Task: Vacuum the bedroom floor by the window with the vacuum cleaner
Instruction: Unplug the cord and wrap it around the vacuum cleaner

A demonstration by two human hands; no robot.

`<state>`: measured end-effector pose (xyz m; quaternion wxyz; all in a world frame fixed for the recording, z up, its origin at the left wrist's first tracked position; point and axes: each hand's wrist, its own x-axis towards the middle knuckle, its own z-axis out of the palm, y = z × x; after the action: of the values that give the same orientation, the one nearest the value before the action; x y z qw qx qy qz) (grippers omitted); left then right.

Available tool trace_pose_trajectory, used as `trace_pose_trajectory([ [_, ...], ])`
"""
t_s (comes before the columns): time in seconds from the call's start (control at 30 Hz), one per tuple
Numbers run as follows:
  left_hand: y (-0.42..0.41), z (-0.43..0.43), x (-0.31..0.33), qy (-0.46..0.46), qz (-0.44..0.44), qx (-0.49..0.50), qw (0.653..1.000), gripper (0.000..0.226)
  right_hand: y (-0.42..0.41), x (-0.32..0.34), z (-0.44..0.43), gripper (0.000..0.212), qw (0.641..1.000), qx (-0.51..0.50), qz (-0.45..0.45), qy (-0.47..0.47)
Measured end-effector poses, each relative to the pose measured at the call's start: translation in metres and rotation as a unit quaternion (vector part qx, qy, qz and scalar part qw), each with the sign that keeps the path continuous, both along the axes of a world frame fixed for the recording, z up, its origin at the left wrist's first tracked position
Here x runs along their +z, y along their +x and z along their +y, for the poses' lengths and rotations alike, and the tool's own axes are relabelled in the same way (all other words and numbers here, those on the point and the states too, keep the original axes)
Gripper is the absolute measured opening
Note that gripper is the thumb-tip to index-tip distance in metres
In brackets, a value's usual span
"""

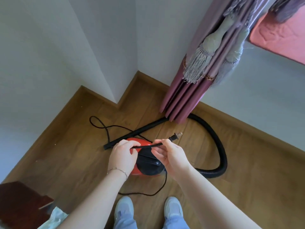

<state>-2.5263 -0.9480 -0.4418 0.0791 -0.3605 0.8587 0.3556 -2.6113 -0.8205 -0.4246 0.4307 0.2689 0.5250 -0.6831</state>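
Observation:
A red and black vacuum cleaner (pixel 148 164) sits on the wooden floor (pixel 82 146) just in front of my feet, partly hidden by my hands. Its black ribbed hose (pixel 221 151) loops out to the right and back under the curtain, ending in a straight black tube (pixel 132 134). Both hands hold the black power cord (pixel 145 146) stretched between them above the vacuum. My left hand (pixel 123 154) pinches one end of that stretch. My right hand (pixel 171 156) grips it near the plug (pixel 175 136), which sticks out past my fingers. The remaining cord (pixel 105 128) lies in loose loops on the floor.
A purple curtain (pixel 189 90) with tassels hangs to the floor at the wall corner. A pink cushion (pixel 280 33) lies on the window ledge at upper right. Dark wooden furniture (pixel 19 200) and a pale plastic bag (pixel 56 215) are at lower left. White walls step around a corner (pixel 115 100).

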Motion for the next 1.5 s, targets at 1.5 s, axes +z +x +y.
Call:
trace_pose_trajectory([
  [1.5,0.027,-0.024,-0.223,0.068,0.058,-0.120,0.989,0.025,0.084,-0.226,-0.019,0.031,0.979,-0.198,-0.045,-0.007],
])
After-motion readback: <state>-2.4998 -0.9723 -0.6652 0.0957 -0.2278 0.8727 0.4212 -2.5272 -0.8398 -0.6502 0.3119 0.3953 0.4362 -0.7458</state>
